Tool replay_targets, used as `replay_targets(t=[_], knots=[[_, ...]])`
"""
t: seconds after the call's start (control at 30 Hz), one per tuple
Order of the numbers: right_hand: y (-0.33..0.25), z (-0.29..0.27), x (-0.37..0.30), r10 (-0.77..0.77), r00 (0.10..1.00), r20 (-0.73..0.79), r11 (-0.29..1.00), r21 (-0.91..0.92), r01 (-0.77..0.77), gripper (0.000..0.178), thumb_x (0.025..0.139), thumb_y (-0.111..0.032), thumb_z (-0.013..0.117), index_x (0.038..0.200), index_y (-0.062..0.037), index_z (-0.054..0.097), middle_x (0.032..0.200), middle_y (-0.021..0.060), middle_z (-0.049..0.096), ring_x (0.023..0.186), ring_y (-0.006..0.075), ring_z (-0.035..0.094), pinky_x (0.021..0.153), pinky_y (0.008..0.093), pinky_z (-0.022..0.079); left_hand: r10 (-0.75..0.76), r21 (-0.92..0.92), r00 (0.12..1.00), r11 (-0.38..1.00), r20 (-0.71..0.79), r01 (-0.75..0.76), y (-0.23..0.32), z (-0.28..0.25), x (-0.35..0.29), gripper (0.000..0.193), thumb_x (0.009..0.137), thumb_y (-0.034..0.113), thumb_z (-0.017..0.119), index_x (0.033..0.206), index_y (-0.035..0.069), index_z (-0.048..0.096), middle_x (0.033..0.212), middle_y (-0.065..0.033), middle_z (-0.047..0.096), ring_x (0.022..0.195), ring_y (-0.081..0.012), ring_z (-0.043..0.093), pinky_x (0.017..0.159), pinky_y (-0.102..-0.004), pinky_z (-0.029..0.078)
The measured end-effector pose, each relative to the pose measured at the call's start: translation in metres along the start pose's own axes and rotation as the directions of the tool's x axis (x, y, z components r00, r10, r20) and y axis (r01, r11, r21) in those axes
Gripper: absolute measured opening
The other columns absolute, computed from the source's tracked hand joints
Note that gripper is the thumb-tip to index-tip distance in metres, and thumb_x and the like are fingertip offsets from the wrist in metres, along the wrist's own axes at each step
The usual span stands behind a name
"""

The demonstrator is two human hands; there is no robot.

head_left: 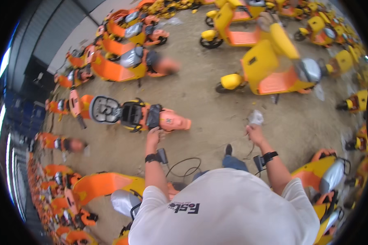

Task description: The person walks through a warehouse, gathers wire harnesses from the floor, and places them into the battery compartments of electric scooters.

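Note:
An orange scooter [176,121] stands ahead to the left, its seat area open to show a grey tray [104,109] and a black compartment [131,114]. My left hand [154,135] is at the near side of its rear end, beside a dark panel [153,116]. Its fingers look curled, and what they grip is hard to see. Out to the right, over the floor, my right hand [254,134] is closed with a thin dark cord beside it. A crumpled clear plastic piece [256,117] appears just beyond that hand; whether they touch is unclear.
Yellow and orange scooters, such as one at the upper right [259,67] and one at the left [114,65], stand in rows around me. A black cable [184,160] loops between my arms. Black devices are strapped at both wrists. Another scooter [106,183] stands close at my left.

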State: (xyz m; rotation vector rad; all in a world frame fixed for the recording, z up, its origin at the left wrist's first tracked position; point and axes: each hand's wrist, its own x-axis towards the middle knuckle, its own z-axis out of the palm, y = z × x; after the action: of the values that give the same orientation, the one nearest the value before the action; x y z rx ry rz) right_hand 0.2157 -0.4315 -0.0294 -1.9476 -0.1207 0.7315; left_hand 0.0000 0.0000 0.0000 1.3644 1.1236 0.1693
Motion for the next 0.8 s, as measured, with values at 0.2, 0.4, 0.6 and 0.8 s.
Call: replay_targets(t=[0.2,0.4,0.6,0.8], knots=[[-0.079,-0.027,0.114,-0.036,0.987,0.159,0.993,0.115,0.017,0.017,0.087,-0.013,0.045,0.095,-0.0009,0.054,0.074,0.0038,0.057,0.057,0.0091,0.05,0.048,0.0233,0.042,0.117,-0.187,0.985,0.972,-0.129,-0.14,0.062,0.012,0.03,0.032,0.08,0.007,0.05,0.111,-0.003,0.049,0.091,-0.0131,0.061,0.07,-0.0206,0.062,0.054,-0.0289,0.051],[-0.137,-0.026,0.201,-0.106,0.985,0.136,0.948,0.314,0.058,0.026,0.089,-0.008,0.041,0.114,-0.0039,0.046,0.091,0.005,0.057,0.061,0.0093,0.053,0.054,0.0223,0.045,-0.009,-0.25,0.971,0.967,-0.239,-0.053,0.078,0.012,0.076,0.036,0.081,0.007,0.049,0.116,-0.003,0.045,0.09,-0.0113,0.06,0.069,-0.0183,0.061,0.056,-0.0281,0.05],[-0.197,-0.045,0.33,-0.123,0.973,0.193,0.956,0.286,0.065,0.023,0.089,-0.008,0.041,0.111,-0.0064,0.049,0.089,0.0026,0.056,0.066,0.0088,0.053,0.059,0.0227,0.046,-0.005,-0.379,0.997,0.925,-0.079,-0.025,0.119,0.018,0.217,0.028,0.079,0.004,0.049,0.107,-0.001,0.049,0.079,-0.012,0.061,0.058,-0.0194,0.058,0.049,-0.0265,0.047],[-0.277,-0.072,0.45,-0.134,0.972,0.193,0.989,0.086,0.12,0.021,0.085,-0.008,0.047,0.104,-0.0009,0.052,0.085,0.0047,0.057,0.069,0.0148,0.055,0.063,0.0292,0.048,0.045,-0.27,0.995,0.96,-0.092,-0.069,0.236,0.048,0.394,0.03,0.084,0.01,0.043,0.112,0.002,0.047,0.091,-0.0128,0.06,0.07,-0.0202,0.058,0.059,-0.0318,0.05]])
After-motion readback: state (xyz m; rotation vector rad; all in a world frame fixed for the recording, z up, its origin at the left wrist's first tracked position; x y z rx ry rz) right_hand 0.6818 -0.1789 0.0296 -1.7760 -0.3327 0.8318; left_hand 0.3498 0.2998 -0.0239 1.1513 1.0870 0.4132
